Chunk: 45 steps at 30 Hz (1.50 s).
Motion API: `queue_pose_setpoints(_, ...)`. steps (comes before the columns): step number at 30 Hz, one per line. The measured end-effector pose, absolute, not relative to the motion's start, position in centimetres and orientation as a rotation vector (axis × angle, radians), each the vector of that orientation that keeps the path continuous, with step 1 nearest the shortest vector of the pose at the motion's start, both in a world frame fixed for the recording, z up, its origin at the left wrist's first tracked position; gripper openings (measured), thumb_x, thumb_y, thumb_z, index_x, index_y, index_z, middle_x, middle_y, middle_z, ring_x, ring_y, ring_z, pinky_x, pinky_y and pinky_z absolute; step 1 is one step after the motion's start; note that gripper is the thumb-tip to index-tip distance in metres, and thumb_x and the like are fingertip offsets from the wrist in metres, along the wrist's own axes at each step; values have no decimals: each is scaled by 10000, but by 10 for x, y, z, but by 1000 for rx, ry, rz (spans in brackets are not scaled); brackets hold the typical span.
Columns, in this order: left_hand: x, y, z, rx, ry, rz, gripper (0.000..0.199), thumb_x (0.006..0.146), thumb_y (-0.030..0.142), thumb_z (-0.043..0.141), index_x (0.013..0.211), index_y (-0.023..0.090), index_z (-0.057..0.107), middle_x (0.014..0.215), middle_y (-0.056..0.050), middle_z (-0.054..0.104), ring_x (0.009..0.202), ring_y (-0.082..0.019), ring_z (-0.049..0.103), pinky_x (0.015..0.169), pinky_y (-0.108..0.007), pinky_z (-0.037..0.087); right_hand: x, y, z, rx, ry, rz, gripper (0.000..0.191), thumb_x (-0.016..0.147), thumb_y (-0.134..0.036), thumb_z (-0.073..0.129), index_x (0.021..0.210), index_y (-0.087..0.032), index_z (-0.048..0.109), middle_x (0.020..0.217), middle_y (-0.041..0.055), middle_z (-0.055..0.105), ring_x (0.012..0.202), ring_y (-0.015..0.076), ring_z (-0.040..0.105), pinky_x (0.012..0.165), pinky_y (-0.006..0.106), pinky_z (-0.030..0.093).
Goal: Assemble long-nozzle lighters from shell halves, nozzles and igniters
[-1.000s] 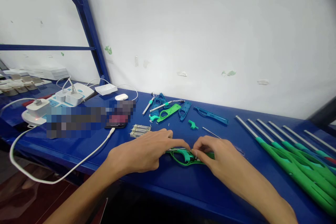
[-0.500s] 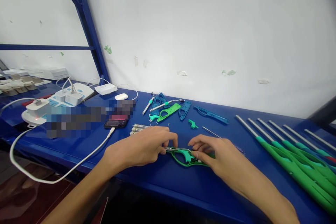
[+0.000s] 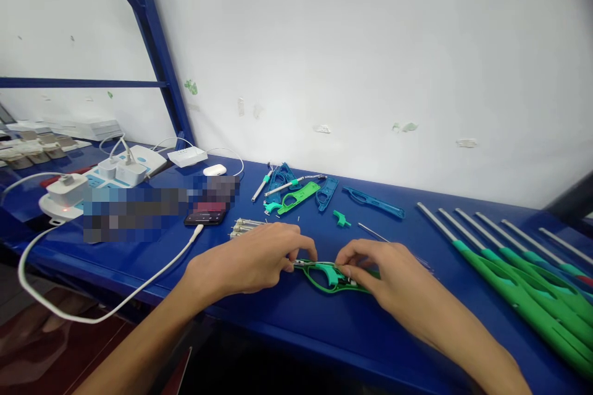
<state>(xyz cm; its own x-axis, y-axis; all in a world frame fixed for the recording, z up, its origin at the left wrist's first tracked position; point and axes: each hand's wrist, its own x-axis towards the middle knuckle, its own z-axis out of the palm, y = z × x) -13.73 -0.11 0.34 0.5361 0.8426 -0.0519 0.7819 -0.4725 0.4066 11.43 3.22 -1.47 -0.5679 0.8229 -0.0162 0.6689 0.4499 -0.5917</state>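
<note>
A green lighter-shaped casing (image 3: 319, 286) lies near the table's front edge, its inside facing up, with a teal trigger piece (image 3: 332, 274) in it. My left hand (image 3: 252, 259) is closed on the casing's left end, at the metal tube. My right hand (image 3: 393, 268) pinches at the casing's middle, thumb and forefinger together beside the trigger piece; a thin wire runs along the upper edge there. The casing's right end is hidden under my right hand. Behind my left hand lie several small clear-and-metal parts (image 3: 246, 226).
Loose blue casing halves (image 3: 373, 202), a bright green half (image 3: 300, 197), metal tubes and a small green trigger (image 3: 341, 218) lie behind the hands. Several green lighters (image 3: 519, 290) lie at right. A phone (image 3: 204, 215), white cable (image 3: 139, 305) and power strip (image 3: 139, 163) are at left.
The thumb and forefinger of my right hand have come closer together over the casing. My left hand has barely moved.
</note>
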Motion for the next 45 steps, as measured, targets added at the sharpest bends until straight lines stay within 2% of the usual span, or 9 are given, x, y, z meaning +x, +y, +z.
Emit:
queue_pose_setpoints(3,-137,-1,3,2406,1332,220,421,897,-10,544,1168,282,682,976,-4,625,874,-175,591,729,-288,382,115,33,-17,-1286,-2432,811,188,993,-305,559,987,-291,746,991,-10,786,903,195,725,765,296,519)
queue_pose_setpoints(7,-137,0,2,2437,1318,218,408,916,12,555,1187,283,692,985,-15,622,904,-185,608,743,-293,396,115,31,-17,-1306,-2419,759,279,998,-320,559,1225,-323,722,1141,-14,783,1015,203,722,878,311,523)
queue_pose_setpoints(13,-139,1,0,2443,1297,216,408,904,-6,558,1166,273,698,956,-10,627,884,-180,602,724,-286,389,114,28,-15,-1288,-2446,719,225,1003,-303,547,1041,-357,762,1068,-50,781,952,196,710,812,304,491)
queue_pose_setpoints(23,-139,1,-2,2448,1305,215,370,925,32,552,1166,272,696,976,-23,614,903,-190,608,709,-291,383,117,31,-21,-1294,-2438,730,185,1004,-321,546,1041,-329,727,1002,-33,775,903,191,708,768,303,493)
queue_pose_setpoints(32,-138,2,0,2454,1300,193,391,916,22,550,1169,276,706,953,-22,620,915,-196,612,722,-295,392,117,31,-22,-1259,-2441,764,189,1008,-305,522,1061,-308,704,1029,-11,759,926,191,699,790,312,502)
queue_pose_setpoints(37,-136,0,2,2434,1312,208,389,909,11,535,1161,282,658,956,-8,619,864,-180,586,718,-290,381,114,31,-19,-1224,-2451,765,212,988,-264,520,1039,-300,722,1013,-2,765,907,198,702,789,315,504)
queue_pose_setpoints(45,-136,-1,4,2421,1303,203,388,903,5,521,1143,287,635,979,-2,620,838,-168,570,719,-292,371,113,31,-16,-1210,-2450,746,236,963,-237,534,995,-325,751,965,-37,776,849,180,704,740,288,500)
